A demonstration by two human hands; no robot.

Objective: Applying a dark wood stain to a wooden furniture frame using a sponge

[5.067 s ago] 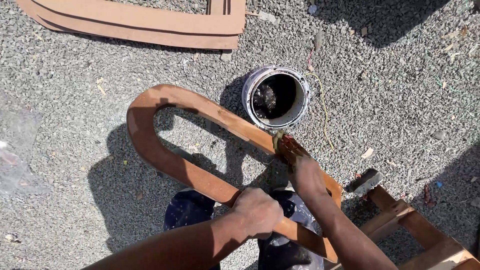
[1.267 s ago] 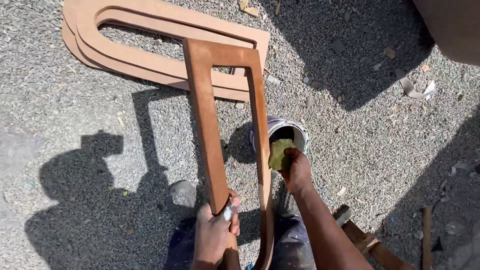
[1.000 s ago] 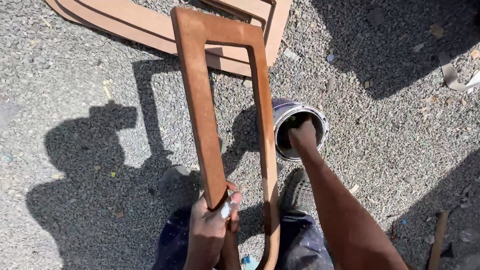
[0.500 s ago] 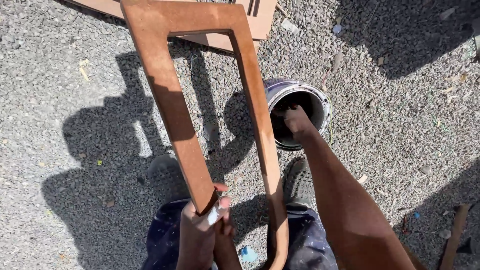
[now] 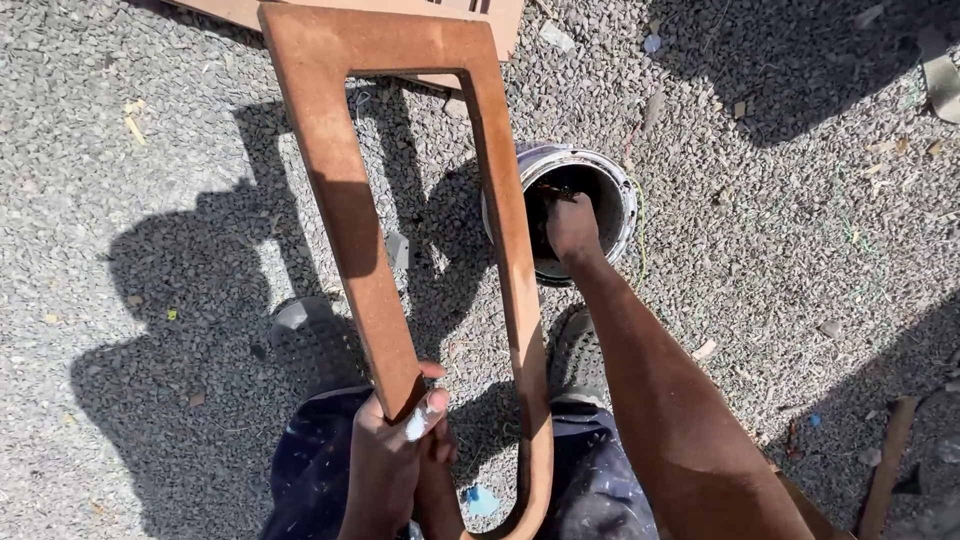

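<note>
My left hand [image 5: 392, 452] grips the near left leg of a long brown U-shaped wooden frame [image 5: 350, 200], holding it up so its closed end points away from me. My right hand [image 5: 572, 225] reaches down inside a round metal can [image 5: 620, 190] with a dark interior that stands on the gravel to the right of the frame. The fingers are hidden in the can, so what they hold is not visible.
Grey gravel ground [image 5: 150, 150] all around, with strong shadows. More flat brown wooden pieces [image 5: 500, 15] lie at the top edge. My shoes [image 5: 310, 335] stand below the frame. A wooden strip [image 5: 885, 480] lies at the lower right. Small scraps are scattered about.
My right hand held a yellow-green pad above the can, then went down into the can. The frame has stayed upright in my left hand while the view shifted.
</note>
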